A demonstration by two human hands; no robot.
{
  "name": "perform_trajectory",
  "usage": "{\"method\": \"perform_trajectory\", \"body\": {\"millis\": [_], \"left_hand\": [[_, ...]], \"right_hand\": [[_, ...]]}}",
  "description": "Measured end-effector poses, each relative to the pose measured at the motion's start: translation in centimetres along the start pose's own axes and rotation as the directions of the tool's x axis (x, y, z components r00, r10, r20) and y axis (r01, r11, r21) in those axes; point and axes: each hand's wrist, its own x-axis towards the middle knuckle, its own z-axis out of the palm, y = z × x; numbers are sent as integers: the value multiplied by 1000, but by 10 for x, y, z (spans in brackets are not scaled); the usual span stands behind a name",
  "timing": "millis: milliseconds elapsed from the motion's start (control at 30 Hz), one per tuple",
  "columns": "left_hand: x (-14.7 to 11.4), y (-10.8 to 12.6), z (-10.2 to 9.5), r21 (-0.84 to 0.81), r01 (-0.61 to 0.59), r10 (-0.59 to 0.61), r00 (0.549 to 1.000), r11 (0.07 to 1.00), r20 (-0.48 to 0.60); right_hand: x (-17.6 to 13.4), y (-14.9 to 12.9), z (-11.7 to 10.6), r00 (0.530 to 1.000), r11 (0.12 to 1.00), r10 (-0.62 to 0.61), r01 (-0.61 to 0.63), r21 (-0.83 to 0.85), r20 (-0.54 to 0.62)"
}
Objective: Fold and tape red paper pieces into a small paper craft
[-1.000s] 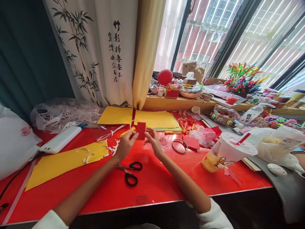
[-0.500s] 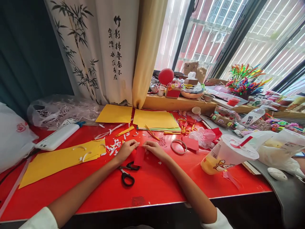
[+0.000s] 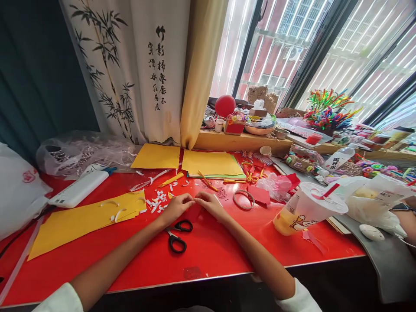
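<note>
Between my two hands is a piece of red paper, hard to tell from the red tabletop behind it. My left hand pinches its upper edge from the left. From the other side my right hand is closed on the same edge, its fingertips meeting those of the left. The hands cover most of the paper's top. Black-handled scissors lie just below the left hand, their blades partly under the wrist. White paper scraps are scattered left of the hands.
Yellow sheets lie at left, more yellow paper at the back. A tape roll and red cards sit right of the hands. A drink cup stands further right, near a white mouse. A person's arm shows at the right edge.
My fingertips have come together over the red paper's top edge, and less of the paper shows below them. The view has shifted slightly.
</note>
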Motion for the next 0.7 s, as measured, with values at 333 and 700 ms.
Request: {"method": "perform_trajectory", "body": {"millis": [333, 700], "left_hand": [[-1, 2, 2, 3, 13, -13, 1000, 1000, 21], [3, 6, -1, -143, 47, -40, 998, 989, 51]], "right_hand": [[-1, -2, 6, 997, 1000, -1, 0, -23, -82], [2, -3, 7, 940, 952, 167, -75, 295, -298]]}}
